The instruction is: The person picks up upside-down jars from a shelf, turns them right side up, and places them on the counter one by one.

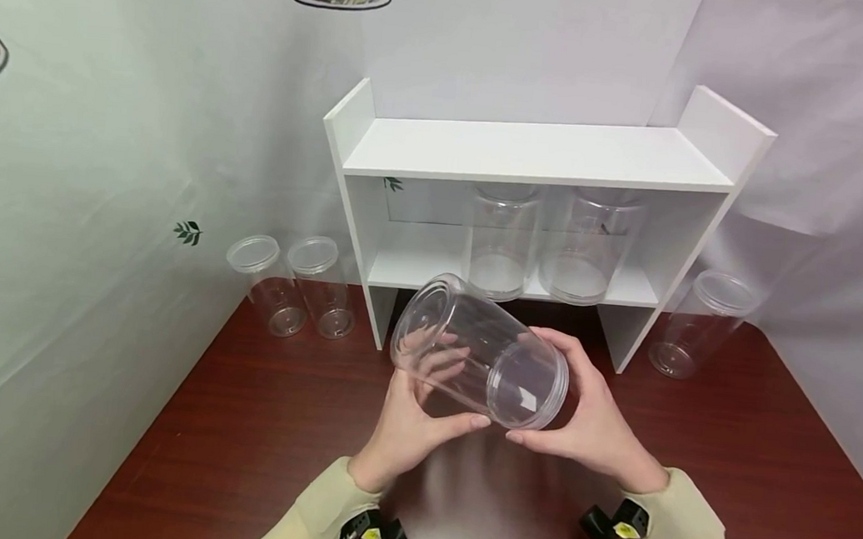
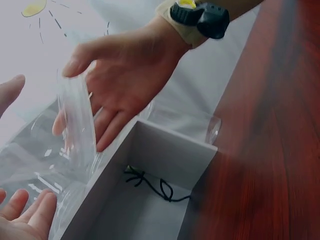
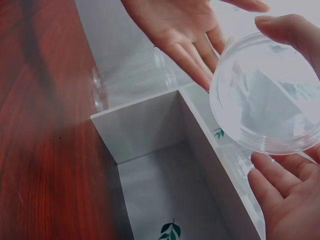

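Clear jar (image 1: 474, 348) tilted betw. L hand (image 1: 409, 427) & R hand (image 1: 592, 416), both clamped on it; white shelf (image 1: 537, 153) w/ 2 jars (image 1: 502, 253) far side.

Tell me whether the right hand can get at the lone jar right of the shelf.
Probably not just now: the right hand is occupied holding the tilted jar, though nothing visible blocks its way to the lone jar.
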`<state>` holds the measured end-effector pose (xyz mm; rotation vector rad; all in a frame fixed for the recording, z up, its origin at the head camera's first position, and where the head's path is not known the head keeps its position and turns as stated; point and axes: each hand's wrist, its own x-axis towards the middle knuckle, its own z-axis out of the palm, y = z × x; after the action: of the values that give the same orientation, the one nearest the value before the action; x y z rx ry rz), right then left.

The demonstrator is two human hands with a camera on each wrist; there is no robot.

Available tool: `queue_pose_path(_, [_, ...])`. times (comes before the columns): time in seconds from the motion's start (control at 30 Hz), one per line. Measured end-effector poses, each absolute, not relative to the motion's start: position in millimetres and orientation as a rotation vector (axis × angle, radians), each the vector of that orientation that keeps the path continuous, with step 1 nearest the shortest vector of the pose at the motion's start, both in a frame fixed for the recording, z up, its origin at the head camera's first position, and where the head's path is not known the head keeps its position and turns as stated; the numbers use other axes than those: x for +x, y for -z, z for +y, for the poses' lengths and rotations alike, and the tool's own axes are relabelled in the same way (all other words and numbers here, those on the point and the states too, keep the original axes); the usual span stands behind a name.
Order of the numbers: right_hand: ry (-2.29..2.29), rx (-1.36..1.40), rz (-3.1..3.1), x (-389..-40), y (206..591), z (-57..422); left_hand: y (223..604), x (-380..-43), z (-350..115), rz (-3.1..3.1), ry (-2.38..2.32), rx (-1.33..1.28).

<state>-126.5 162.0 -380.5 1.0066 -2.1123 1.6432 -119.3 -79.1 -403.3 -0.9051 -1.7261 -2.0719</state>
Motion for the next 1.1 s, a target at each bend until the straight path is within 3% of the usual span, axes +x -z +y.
queue_pose_path(0.37, [-1.665,0.955,-2.075,-127,381,175,407,-131,-115,-1.700,1.933,-0.764])
queue_pose_path(0.7, [-1.701,0.936,-2.073,-128,386,183,379,-152,-147,-1.536,1.840,-0.449])
queue_pose_path(1.1, [-1.768,0.922,-2.047,-128,383,193,345,-183,-156,-1.795,1.556,-0.257])
